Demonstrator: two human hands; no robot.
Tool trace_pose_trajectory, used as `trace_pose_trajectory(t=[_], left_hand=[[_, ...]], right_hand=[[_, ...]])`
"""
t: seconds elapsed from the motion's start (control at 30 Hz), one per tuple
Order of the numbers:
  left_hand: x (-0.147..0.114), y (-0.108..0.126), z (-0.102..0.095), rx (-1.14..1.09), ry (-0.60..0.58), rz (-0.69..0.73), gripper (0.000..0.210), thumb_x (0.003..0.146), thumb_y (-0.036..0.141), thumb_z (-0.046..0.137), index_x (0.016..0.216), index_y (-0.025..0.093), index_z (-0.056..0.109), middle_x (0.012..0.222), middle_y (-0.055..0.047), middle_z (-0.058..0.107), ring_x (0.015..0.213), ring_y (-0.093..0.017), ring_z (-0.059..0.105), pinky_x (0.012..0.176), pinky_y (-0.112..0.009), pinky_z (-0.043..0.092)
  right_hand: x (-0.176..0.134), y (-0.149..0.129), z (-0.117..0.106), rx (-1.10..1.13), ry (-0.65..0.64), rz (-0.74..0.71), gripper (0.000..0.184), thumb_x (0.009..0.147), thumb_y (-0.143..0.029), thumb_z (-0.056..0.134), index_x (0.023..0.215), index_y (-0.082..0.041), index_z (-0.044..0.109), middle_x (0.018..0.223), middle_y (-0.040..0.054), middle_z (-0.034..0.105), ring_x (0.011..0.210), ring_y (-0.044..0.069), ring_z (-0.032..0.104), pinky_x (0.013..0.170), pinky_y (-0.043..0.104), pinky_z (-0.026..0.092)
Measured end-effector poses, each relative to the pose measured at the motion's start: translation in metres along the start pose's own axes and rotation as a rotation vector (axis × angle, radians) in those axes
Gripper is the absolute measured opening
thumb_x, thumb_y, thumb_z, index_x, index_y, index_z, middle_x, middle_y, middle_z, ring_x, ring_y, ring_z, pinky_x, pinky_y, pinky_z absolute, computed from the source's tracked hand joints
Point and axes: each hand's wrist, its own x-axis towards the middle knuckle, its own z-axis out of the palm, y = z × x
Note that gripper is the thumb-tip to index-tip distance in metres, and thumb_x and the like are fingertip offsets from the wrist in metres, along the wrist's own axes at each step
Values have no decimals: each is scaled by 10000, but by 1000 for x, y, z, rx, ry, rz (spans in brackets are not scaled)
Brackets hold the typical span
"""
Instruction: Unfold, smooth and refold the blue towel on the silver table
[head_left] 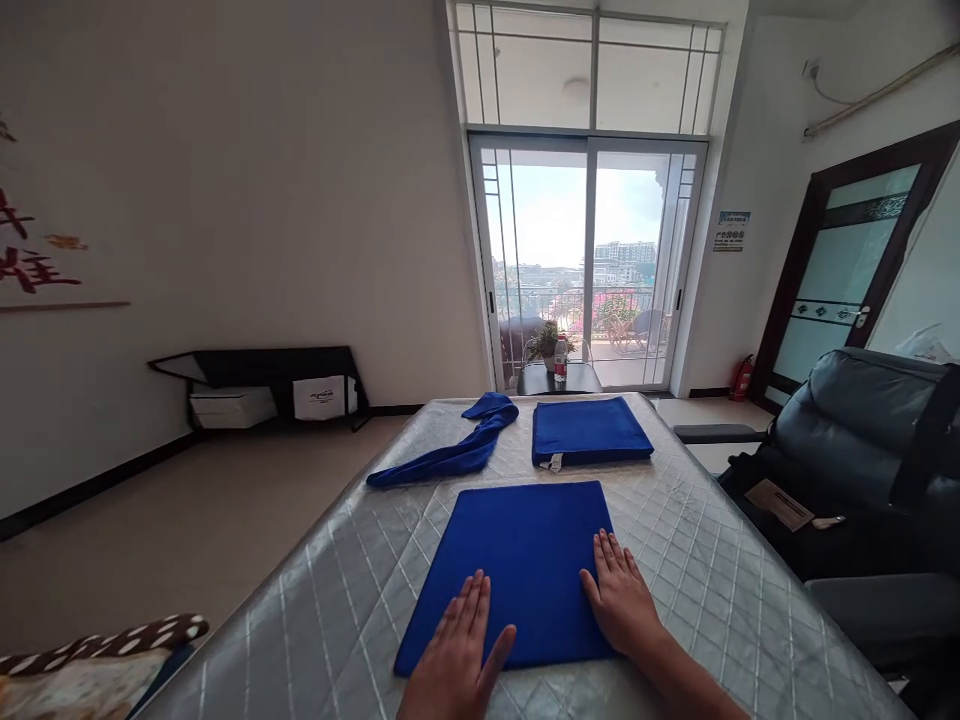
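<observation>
A flat blue folded cloth [536, 570] lies in front of me on a quilted silvery mattress [322, 600]. My left hand [459, 640] rests on its near left part, fingers stretched out and thumb apart. On the cloth's right edge lies my right hand [616, 590], palm down with the fingers straight. Beyond it sits a thicker blue folded stack [589, 430] with a small white tag at its near edge. To the left of that stack, a loose, twisted blue cloth [469, 445] stretches across the mattress.
A black reclining chair [862, 430] stands close on the right, with a brown card [780, 503] on it. Past the mattress is a small table [536, 380] with a bottle [560, 358] and a plant. A black rack [247, 368] stands by the left wall.
</observation>
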Motion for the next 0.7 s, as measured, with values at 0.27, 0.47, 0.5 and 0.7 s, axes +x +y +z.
trace_pose_trajectory(t=[0.27, 0.47, 0.5, 0.7], left_hand=[[85, 140, -15, -202, -189, 324, 706, 1032, 541, 134, 1557, 107, 320, 1637, -135, 319, 1528, -255, 271, 1261, -461, 316], [91, 114, 12, -144, -129, 300, 689, 1033, 545, 167, 1562, 129, 314, 1638, -123, 332, 1530, -252, 271, 1256, -488, 330], [89, 105, 13, -136, -125, 290, 693, 1030, 560, 180, 1564, 138, 313, 1640, -116, 330, 1531, -250, 269, 1259, -485, 327], [77, 48, 1, -98, -184, 129, 781, 1004, 633, 139, 1567, 114, 293, 1664, -105, 256, 1546, -241, 214, 1290, -465, 256]], right_hand=[[0, 5, 8, -80, 27, -73, 626, 984, -294, 281, 1592, -149, 252, 1673, 66, 163, 1549, 235, 126, 1259, 430, 145], [2, 1, 5, -54, 17, -13, 636, 991, -316, 252, 1585, -89, 244, 1662, 94, 187, 1545, 238, 148, 1259, 424, 147], [3, 1, 4, -42, 13, -9, 644, 998, -342, 245, 1586, -80, 232, 1663, 98, 175, 1546, 237, 145, 1260, 426, 142], [2, 1, 3, 17, 2, 5, 673, 1011, -422, 215, 1596, -89, 190, 1672, 80, 136, 1552, 214, 104, 1264, 416, 95]])
